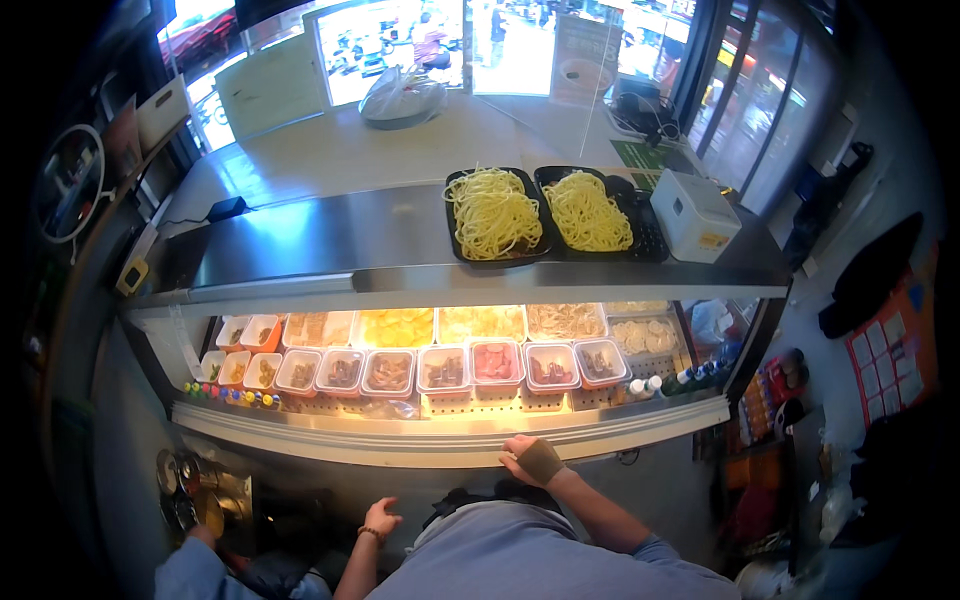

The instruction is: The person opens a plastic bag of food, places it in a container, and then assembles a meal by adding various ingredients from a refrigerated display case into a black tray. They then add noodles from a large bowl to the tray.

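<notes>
In the head view, my right hand, with an olive-brown support around its wrist, is at the long white front ledge of the lit food display case. Its fingers look bent there; I cannot tell whether they grip it. My left hand, a brown beaded bracelet on its wrist, is held in the air nearer my body, fingers loosely spread, with nothing visible in it. Behind the ledge stands a row of square, pale-rimmed plastic tubs of sliced food, one filled with pink pieces. Above, the shiny steel tabletop carries black trays of pale yellow noodles, beside a white box. At lower left, another person's blue-grey sleeve shows.
</notes>
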Demonstrator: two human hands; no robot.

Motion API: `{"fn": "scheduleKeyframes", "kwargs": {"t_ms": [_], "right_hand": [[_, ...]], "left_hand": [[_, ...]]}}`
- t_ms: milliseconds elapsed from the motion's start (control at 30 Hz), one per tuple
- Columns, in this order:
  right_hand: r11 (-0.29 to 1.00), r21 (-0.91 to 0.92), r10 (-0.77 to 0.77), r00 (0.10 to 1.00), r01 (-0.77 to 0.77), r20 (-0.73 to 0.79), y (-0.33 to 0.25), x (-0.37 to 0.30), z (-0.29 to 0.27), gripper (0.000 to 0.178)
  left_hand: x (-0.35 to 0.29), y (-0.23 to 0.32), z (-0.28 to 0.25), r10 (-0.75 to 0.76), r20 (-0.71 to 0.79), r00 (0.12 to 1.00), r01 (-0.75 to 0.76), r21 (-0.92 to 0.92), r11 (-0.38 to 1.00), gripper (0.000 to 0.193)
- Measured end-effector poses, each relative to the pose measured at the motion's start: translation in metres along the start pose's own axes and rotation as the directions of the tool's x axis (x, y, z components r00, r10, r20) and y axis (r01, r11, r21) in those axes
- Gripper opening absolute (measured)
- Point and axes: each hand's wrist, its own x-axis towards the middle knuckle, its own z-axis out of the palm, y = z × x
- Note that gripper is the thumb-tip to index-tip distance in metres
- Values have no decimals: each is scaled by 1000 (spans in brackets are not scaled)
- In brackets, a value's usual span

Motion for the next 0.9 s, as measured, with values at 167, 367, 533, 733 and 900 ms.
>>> {"fn": "scheduleKeyframes", "kwargs": {"t_ms": [167, 367, 533, 733, 900], "right_hand": [[999, 17, -35, 997, 34, 65, 36, 9, -15, 21], [965, 116, -260, 914, 235, 310, 68, -7, 22, 18], [780, 172, -583, 600, 602, 547, 32, -6, 46, 18], [382, 528, -829, 29, 758, 558, -97, -19, 94, 17], [274, 857, -789, -407, 436, 459, -261, -139, 83, 30]], "left_hand": [[-33, -101, 45, -272, -57, 961, 274, 37, 961, 48], [-127, -123, 127, -441, -181, 879, 278, -557, 783, 27], [-178, -56, 185, -152, -474, 867, 79, -170, 982, 42], [-209, -35, 235, -171, -489, 855, 256, 112, 960, 34], [-234, -16, 258, -381, -214, 899, 429, 268, 863, 34]]}}
